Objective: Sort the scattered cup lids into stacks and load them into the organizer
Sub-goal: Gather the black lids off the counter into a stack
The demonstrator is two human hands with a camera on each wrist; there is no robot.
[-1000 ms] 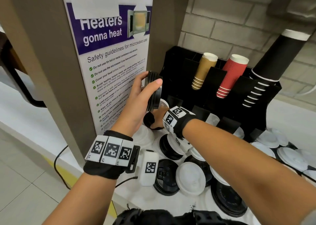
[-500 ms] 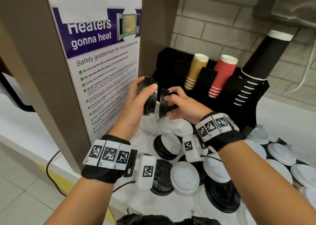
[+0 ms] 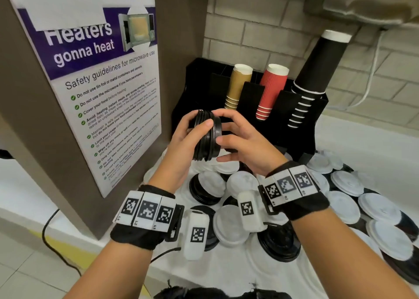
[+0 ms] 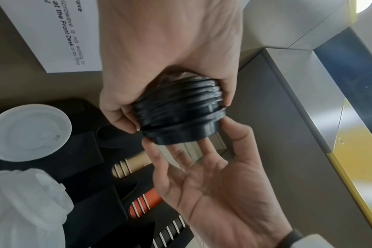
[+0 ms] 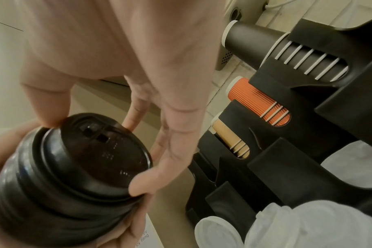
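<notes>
A stack of black lids (image 3: 207,144) lies on its side in the air in front of the black organizer (image 3: 306,126). My left hand (image 3: 198,128) grips the stack from the left, thumb over the near rim. My right hand (image 3: 218,126) meets it from the right, its fingertips and thumb spread round the rim of the end lid (image 5: 91,151). The left wrist view shows the stack (image 4: 181,117) between both hands, the right palm facing it. Loose white lids (image 3: 340,205) and black lids (image 3: 281,244) lie mixed on the white counter below.
The organizer holds tan cups (image 3: 235,87), red cups (image 3: 269,90) and tall black cups (image 3: 317,67). A brown cabinet side with a microwave poster (image 3: 102,94) stands close on the left. A brick wall is behind. The counter edge and a cable (image 3: 52,242) lie at lower left.
My right hand rose from the lids on the counter with a black lid and pressed it onto the end of the stack in my left hand.
</notes>
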